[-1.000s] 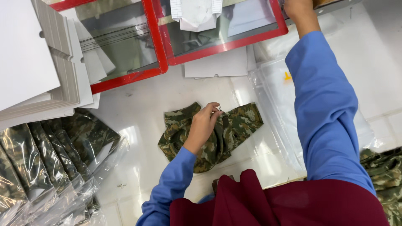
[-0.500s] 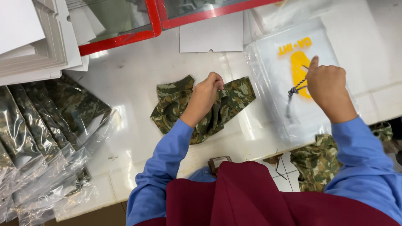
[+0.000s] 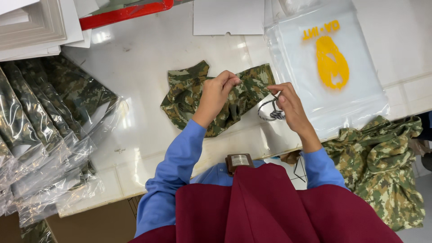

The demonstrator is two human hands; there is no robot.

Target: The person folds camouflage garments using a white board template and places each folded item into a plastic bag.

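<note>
The left hand (image 3: 219,90) pinches the top edge of the camouflage garment (image 3: 198,96), which lies crosswise on the surface (image 3: 144,54). The right hand (image 3: 288,105), just beside its right end, grips a cord (image 3: 270,112).

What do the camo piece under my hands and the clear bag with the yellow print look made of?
Camo piece: woven cloth, matte, by its soft folds and creases. Clear bag: thin glossy plastic film, see-through with glare and wrinkles. Cord in the right hand: looks like braided string.

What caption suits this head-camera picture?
Left hand pinches a camouflage garment on the white table; right hand holds a looped cord.
</note>
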